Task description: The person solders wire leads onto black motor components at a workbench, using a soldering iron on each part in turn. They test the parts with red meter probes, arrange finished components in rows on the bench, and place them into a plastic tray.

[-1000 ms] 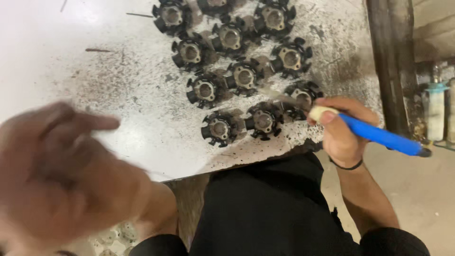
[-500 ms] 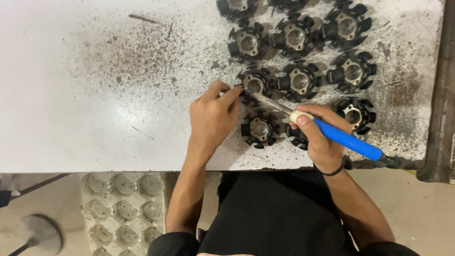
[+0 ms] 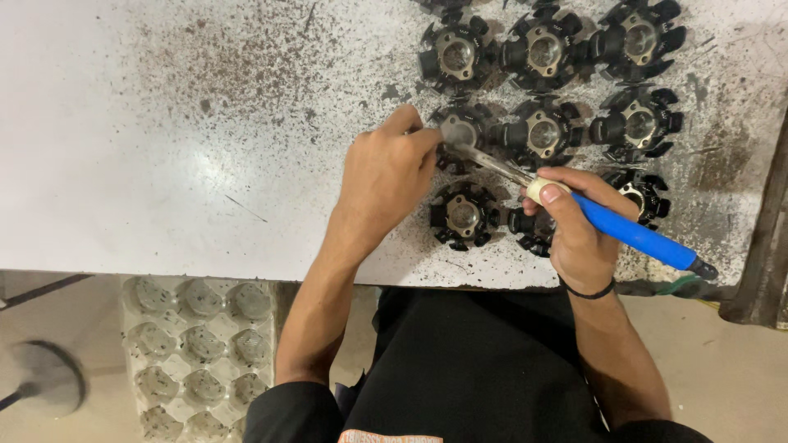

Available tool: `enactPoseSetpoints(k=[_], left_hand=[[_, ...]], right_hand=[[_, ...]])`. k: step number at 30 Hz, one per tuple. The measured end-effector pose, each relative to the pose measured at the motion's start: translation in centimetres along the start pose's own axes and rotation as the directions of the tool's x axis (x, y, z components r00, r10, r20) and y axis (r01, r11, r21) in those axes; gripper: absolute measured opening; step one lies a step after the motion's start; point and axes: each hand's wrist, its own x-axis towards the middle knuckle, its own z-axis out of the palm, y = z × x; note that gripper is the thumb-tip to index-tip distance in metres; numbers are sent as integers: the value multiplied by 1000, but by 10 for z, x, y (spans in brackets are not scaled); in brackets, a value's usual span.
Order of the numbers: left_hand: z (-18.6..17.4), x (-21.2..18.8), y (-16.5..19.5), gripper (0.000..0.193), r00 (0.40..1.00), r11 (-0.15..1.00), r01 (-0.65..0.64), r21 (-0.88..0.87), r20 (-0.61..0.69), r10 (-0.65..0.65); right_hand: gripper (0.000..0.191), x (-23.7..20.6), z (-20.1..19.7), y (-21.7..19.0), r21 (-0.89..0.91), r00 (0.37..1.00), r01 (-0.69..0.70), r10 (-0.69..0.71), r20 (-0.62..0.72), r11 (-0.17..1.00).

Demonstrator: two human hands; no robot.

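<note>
Soldering iron (image 3: pixel 624 231), gripped by right hand (image 3: pixel 579 234), touches one of nine black finned housings (image 3: pixel 461 215) near the speckled white table's (image 3: pixel 164 148) front edge; left hand (image 3: pixel 386 176) pinches it.

Work table (image 3: pixel 164 148): flat white top, much scuffed, peppered with dark specks and burn-like marks, densest toward the right half and in a patch at upper centre; the near edge runs straight across the view.

Lying directly on it: a cluster of black round finned parts (image 3: pixel 545 51), each with a pale metal centre, set close together in rough rows on the right side, some touching their neighbours. One finned part (image 3: pixel 463 216) sits nearest the front edge. A few thin dark slivers (image 3: pixel 246 209) lie scattered on the bare left area.
</note>
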Motion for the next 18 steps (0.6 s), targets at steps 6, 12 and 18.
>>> enactPoseSetpoints(k=[6,12,18], left_hand=[[6,0,5,6,1000,999,2,38,-10,-1],[8,-2,7,6,1000,1000,25,13,-5,-25],[6,-7,7,12,998,1000,-11,7,-61,11]], right_hand=[[23,0,0,-1,-50,1000,12,-12,2,999],[23,-1,-1,4,14,999,36,-35,-37,999],[22,-1,-1,6,14,999,42,-41,-21,999]])
